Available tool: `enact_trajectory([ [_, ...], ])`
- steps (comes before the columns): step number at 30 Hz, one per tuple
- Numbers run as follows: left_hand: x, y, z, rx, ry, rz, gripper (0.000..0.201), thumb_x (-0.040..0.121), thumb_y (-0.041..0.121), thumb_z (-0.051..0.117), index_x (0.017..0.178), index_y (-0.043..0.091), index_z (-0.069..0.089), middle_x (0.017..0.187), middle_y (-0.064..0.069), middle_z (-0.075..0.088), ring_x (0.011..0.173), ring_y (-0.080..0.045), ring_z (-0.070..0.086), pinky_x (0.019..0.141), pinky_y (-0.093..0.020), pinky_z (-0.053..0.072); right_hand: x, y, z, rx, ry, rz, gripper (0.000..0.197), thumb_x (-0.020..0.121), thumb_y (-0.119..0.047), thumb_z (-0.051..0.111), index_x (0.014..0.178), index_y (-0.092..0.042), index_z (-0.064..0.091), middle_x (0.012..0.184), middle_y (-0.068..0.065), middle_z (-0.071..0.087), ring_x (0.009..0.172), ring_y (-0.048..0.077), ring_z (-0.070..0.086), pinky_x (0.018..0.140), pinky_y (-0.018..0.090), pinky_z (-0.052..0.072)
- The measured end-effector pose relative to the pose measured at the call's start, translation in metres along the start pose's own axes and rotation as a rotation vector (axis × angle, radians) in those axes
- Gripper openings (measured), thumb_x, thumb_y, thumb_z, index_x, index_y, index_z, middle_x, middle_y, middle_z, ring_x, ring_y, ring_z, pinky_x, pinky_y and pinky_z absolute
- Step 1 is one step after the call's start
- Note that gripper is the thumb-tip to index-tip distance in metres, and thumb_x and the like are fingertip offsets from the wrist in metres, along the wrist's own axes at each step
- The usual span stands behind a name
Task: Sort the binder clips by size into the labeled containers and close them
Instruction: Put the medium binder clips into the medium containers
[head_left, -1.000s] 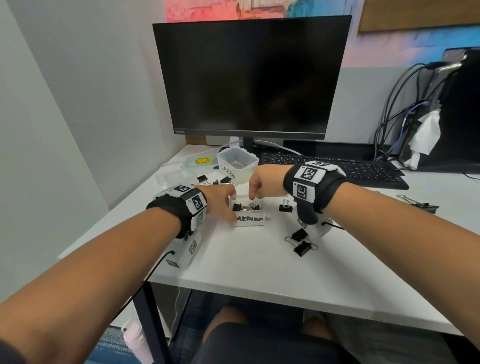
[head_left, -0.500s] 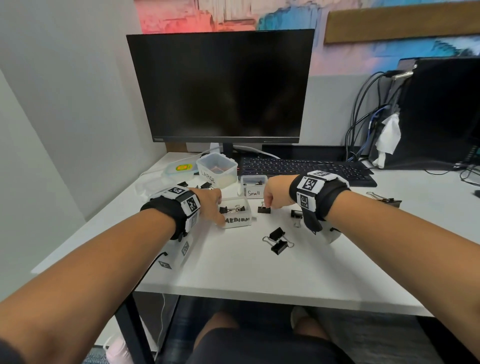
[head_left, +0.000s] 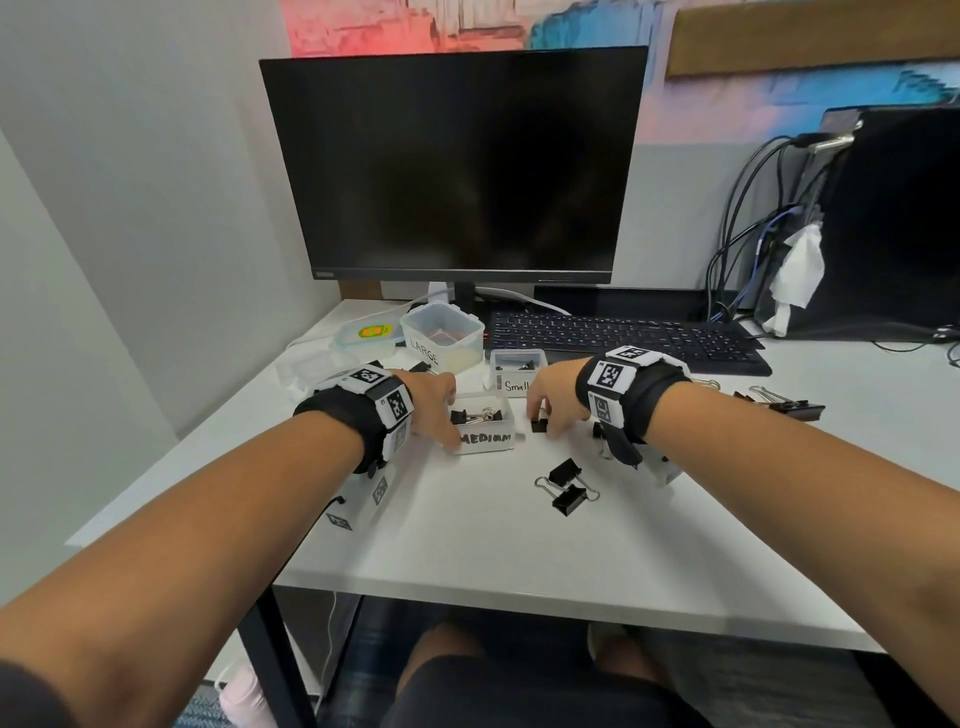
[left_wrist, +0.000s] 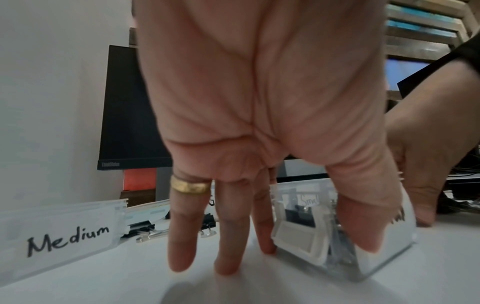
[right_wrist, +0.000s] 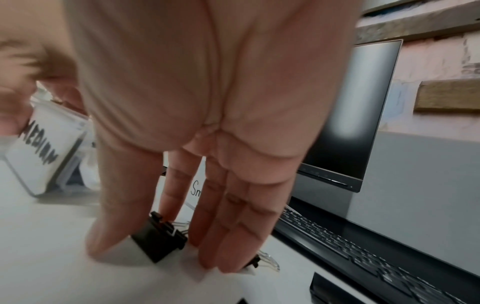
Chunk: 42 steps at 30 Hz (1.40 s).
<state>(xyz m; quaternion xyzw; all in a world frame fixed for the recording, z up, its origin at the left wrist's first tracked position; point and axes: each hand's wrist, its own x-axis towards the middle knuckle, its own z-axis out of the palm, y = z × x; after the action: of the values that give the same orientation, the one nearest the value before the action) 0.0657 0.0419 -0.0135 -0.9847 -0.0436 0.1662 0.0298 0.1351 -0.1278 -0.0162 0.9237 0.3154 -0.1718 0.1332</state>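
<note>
On the white desk stands the open clear container labelled MEDIUM (head_left: 485, 439) (left_wrist: 293, 234) with a few black clips inside. My left hand (head_left: 441, 410) (left_wrist: 311, 246) holds it at its left end, thumb on the front label and index finger against the side; the other fingers rest straight on the desk. Just right of it, my right hand (head_left: 540, 415) (right_wrist: 137, 234) pinches a black binder clip (head_left: 539, 426) (right_wrist: 158, 236) that lies on the desk, between thumb and index finger. The Small container (head_left: 517, 371) and the LARGE container (head_left: 441, 338) stand open behind.
Two black clips (head_left: 566, 486) lie near the desk's middle, another (head_left: 600, 434) by my right wrist, and bigger ones (head_left: 784, 402) far right. A lid marked Medium (left_wrist: 57, 234) lies left of my left hand. The keyboard (head_left: 623, 335) and monitor (head_left: 457, 166) stand behind.
My right hand has moved from over the medium container rightward and down onto a clip on the desk. My left hand has stayed on the container.
</note>
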Motion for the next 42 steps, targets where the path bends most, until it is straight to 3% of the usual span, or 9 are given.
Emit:
enact_trajectory([
  [9, 0.003, -0.001, 0.000, 0.006, -0.001, 0.012, 0.066, 0.075, 0.051, 0.070, 0.126, 0.021, 0.040, 0.119, 0.000, 0.057, 0.085, -0.021, 0.053, 0.075, -0.029, 0.043, 0.008, 0.001, 0.004, 0.062, 0.019, 0.010, 0.032, 0.079, -0.015, 0.074, 0.110, -0.016, 0.067, 0.101, 0.001, 0.064, 0.085, 0.017, 0.058, 0.057, 0.018, 0.044],
  [13, 0.003, 0.000, -0.001, 0.004, -0.005, 0.008, 0.066, 0.076, 0.050, 0.070, 0.127, 0.020, 0.040, 0.120, -0.001, 0.057, 0.089, -0.022, 0.054, 0.080, -0.031, 0.046, 0.004, 0.004, 0.000, 0.119, 0.036, 0.027, 0.026, 0.081, -0.012, 0.070, 0.106, -0.016, 0.064, 0.082, -0.002, 0.063, 0.063, 0.012, 0.057, 0.048, 0.017, 0.044],
  [17, 0.005, -0.001, 0.000, 0.001, 0.000, 0.015, 0.067, 0.075, 0.050, 0.071, 0.127, 0.020, 0.040, 0.120, -0.001, 0.057, 0.089, -0.022, 0.054, 0.080, -0.031, 0.046, -0.003, 0.005, -0.013, 0.169, 0.190, 0.003, 0.025, 0.084, -0.010, 0.063, 0.107, -0.019, 0.062, 0.104, 0.000, 0.062, 0.087, 0.020, 0.060, 0.073, 0.029, 0.053],
  [20, 0.005, -0.001, 0.000, 0.006, 0.004, 0.016, 0.068, 0.076, 0.050, 0.070, 0.128, 0.020, 0.039, 0.121, -0.001, 0.057, 0.087, -0.021, 0.054, 0.080, -0.030, 0.045, -0.007, 0.001, -0.024, 0.251, 0.287, -0.079, 0.026, 0.085, -0.007, 0.061, 0.108, -0.018, 0.062, 0.099, -0.002, 0.056, 0.088, 0.019, 0.056, 0.075, 0.029, 0.050],
  [24, 0.003, -0.001, 0.000, -0.002, 0.011, 0.018, 0.067, 0.078, 0.049, 0.069, 0.129, 0.020, 0.038, 0.121, 0.000, 0.056, 0.066, -0.012, 0.046, 0.072, -0.027, 0.040, -0.008, -0.012, -0.030, 0.309, 0.276, -0.184, 0.025, 0.084, -0.008, 0.064, 0.104, -0.022, 0.064, 0.108, -0.003, 0.064, 0.086, 0.018, 0.060, 0.080, 0.031, 0.054],
  [27, 0.002, -0.001, 0.000, -0.009, 0.004, 0.022, 0.067, 0.079, 0.048, 0.068, 0.131, 0.020, 0.038, 0.124, 0.000, 0.055, 0.070, -0.015, 0.047, 0.073, -0.026, 0.040, -0.005, -0.022, -0.028, 0.304, 0.246, -0.241, 0.024, 0.082, -0.007, 0.066, 0.101, -0.022, 0.066, 0.107, -0.001, 0.065, 0.093, 0.024, 0.065, 0.083, 0.038, 0.057],
  [30, 0.002, -0.001, 0.000, 0.005, 0.009, 0.028, 0.069, 0.080, 0.048, 0.068, 0.134, 0.019, 0.037, 0.127, 0.000, 0.054, 0.083, -0.019, 0.049, 0.076, -0.026, 0.039, -0.002, -0.028, -0.024, 0.247, 0.252, -0.286, 0.024, 0.083, -0.007, 0.066, 0.103, -0.020, 0.068, 0.108, 0.000, 0.066, 0.095, 0.017, 0.061, 0.086, 0.029, 0.052],
  [34, 0.002, -0.001, 0.001, 0.008, 0.013, 0.029, 0.068, 0.080, 0.048, 0.068, 0.133, 0.018, 0.037, 0.128, -0.001, 0.053, 0.086, -0.019, 0.049, 0.076, -0.026, 0.038, -0.002, -0.031, -0.023, 0.210, 0.251, -0.270, 0.026, 0.086, -0.004, 0.061, 0.104, -0.019, 0.070, 0.100, -0.005, 0.061, 0.073, 0.001, 0.051, 0.061, 0.010, 0.038],
  [42, 0.003, -0.002, 0.001, -0.010, 0.004, 0.017, 0.068, 0.078, 0.050, 0.069, 0.131, 0.020, 0.038, 0.127, 0.001, 0.053, 0.084, -0.019, 0.051, 0.074, -0.027, 0.041, 0.000, -0.037, -0.023, 0.115, 0.200, -0.209, 0.029, 0.093, -0.011, 0.052, 0.109, -0.020, 0.073, 0.110, -0.007, 0.069, 0.090, 0.011, 0.057, 0.078, 0.017, 0.042],
])
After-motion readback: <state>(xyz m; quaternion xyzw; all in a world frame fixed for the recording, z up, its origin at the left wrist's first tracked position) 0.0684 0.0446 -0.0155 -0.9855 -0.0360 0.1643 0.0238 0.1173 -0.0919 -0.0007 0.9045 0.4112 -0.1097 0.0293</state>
